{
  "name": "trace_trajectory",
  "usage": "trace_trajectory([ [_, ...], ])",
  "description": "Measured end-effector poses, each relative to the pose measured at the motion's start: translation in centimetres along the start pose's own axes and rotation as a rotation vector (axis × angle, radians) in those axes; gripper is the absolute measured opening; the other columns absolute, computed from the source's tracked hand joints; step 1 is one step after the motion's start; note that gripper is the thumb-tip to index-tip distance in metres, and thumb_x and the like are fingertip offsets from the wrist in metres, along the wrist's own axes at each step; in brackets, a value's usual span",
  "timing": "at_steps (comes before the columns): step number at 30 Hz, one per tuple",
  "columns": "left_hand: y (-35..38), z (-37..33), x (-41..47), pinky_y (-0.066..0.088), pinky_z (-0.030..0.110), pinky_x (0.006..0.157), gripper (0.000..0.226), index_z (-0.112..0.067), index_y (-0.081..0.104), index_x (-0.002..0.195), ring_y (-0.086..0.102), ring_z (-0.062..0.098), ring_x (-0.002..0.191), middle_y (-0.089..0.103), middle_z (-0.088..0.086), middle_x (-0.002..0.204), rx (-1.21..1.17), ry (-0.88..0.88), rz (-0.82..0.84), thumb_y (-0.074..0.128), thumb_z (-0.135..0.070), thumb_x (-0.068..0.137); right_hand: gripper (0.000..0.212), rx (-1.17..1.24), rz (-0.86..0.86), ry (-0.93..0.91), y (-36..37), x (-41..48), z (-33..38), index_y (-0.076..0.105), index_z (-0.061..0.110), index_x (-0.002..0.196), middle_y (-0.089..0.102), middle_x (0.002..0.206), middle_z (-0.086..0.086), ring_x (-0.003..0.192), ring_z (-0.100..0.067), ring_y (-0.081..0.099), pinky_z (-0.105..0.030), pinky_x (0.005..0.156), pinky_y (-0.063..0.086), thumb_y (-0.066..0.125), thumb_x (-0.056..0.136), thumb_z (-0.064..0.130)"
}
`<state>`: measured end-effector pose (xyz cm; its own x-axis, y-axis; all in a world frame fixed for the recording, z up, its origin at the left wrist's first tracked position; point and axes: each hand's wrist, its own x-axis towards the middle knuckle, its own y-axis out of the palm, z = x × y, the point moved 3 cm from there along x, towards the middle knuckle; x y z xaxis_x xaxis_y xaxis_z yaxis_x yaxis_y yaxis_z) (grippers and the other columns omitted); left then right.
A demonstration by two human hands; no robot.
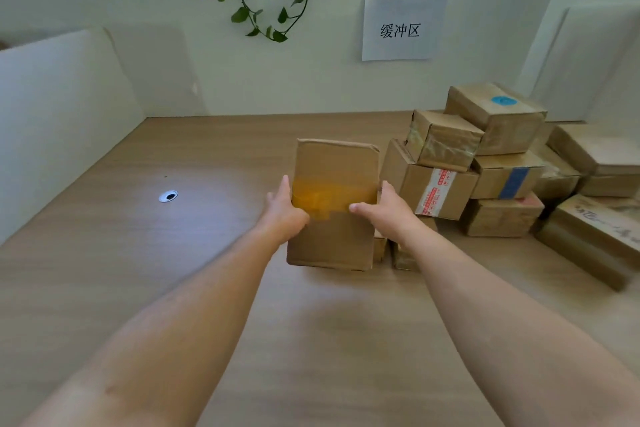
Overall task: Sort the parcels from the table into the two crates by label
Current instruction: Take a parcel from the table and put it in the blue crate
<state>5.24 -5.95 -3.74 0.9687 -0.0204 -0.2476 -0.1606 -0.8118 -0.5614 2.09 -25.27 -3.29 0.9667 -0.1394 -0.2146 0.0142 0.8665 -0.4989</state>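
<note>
Beside the pile of boxes (502, 149), the left hand (284, 215) and right hand (384, 215) hold one box (332, 163), fingers (285, 185) clamped on its sides.

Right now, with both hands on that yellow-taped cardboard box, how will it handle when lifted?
Probably stiff: the yellow-taped cardboard box keeps flat faces between the left hand and right hand. Its crumpled top corner hints at soft board. The smooth tape band may be slippery under the fingers.
</note>
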Motion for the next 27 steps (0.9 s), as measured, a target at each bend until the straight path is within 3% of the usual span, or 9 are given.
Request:
trace_trajectory([
  [2,0.0,0.6,-1.9,0.046,0.053,0.102,0.081,-0.04,0.014,0.151,0.046,0.032,0.122,0.036,0.008,0.142,-0.029,-0.005,-0.019,0.057,-0.012,0.09,0.087,0.052,0.038,-0.019,0.2,-1.3,0.0,0.015,0.019,0.154,0.035,0.153,-0.003,0.136,-0.027,0.04,-0.044,0.108,0.041,0.065,0.088,0.047],
  [5,-0.2,1.4,-4.7,0.045,0.054,0.101,0.062,-0.032,0.025,0.146,0.048,0.03,0.118,0.042,0.007,0.136,-0.113,-0.027,-0.04,0.056,-0.024,0.094,0.072,0.079,0.106,-0.023,0.6,-3.6,0.2,0.024,0.023,0.149,0.044,0.144,-0.002,0.126,-0.027,0.049,-0.039,0.092,0.047,0.058,0.091,0.05],
  [8,-0.4,2.5,-7.6,0.048,0.046,0.095,0.053,-0.022,0.034,0.137,0.051,0.024,0.111,0.049,0.004,0.13,-0.229,-0.095,-0.072,0.057,-0.043,0.094,0.079,0.081,0.186,0.041,1.2,-5.3,0.0,0.032,0.02,0.147,0.045,0.144,-0.004,0.125,-0.03,0.049,-0.051,0.094,0.049,0.049,0.087,0.069],
  [12,-1.2,4.3,-11.0,0.045,0.045,0.086,0.079,-0.018,0.039,0.134,0.05,0.025,0.114,0.05,0.003,0.131,-0.326,-0.186,-0.156,0.047,-0.076,0.082,0.094,0.081,0.223,0.058,2.5,-6.8,0.0,0.04,0.017,0.144,0.054,0.132,-0.005,0.112,-0.027,0.056,-0.049,0.094,0.049,0.034,0.079,0.084],
  [16,-2.7,6.1,-14.4,0.049,0.056,0.093,0.112,-0.02,0.041,0.141,0.052,0.034,0.12,0.052,0.006,0.134,-0.375,-0.299,-0.277,0.036,-0.097,0.06,0.083,0.134,0.261,0.032,4.7,-8.6,0.6,0.038,0.018,0.144,0.055,0.126,-0.007,0.1,-0.024,0.055,-0.045,0.095,0.048,0.028,0.088,0.077],
  [20,-4.5,8.2,-17.3,0.049,0.056,0.094,0.098,-0.022,0.046,0.137,0.054,0.033,0.116,0.056,0.006,0.129,-0.42,-0.369,-0.403,0.041,-0.089,0.065,0.064,0.082,0.315,-0.026,7.1,-10.0,1.2,0.051,0.014,0.126,0.062,0.108,-0.007,0.098,-0.024,0.061,-0.04,0.088,0.053,0.031,0.094,0.066],
  [24,-6.0,10.0,-19.8,0.047,0.053,0.096,0.051,-0.019,0.049,0.126,0.056,0.029,0.111,0.058,0.007,0.121,-0.453,-0.371,-0.441,0.047,-0.054,0.088,0.038,0.112,0.417,-0.052,9.6,-11.4,1.8,0.057,0.011,0.106,0.063,0.1,-0.01,0.093,-0.025,0.063,-0.035,0.084,0.053,0.042,0.098,0.045],
  [27,-6.9,11.3,-21.7,0.049,0.051,0.094,0.041,-0.017,0.047,0.124,0.058,0.029,0.105,0.058,0.011,0.118,-0.471,-0.352,-0.453,0.046,-0.04,0.09,0.034,0.128,0.482,-0.083,11.5,-12.3,2.7,0.06,0.003,0.109,0.057,0.087,-0.011,0.077,-0.024,0.055,-0.035,0.078,0.049,0.047,0.096,0.032],
])
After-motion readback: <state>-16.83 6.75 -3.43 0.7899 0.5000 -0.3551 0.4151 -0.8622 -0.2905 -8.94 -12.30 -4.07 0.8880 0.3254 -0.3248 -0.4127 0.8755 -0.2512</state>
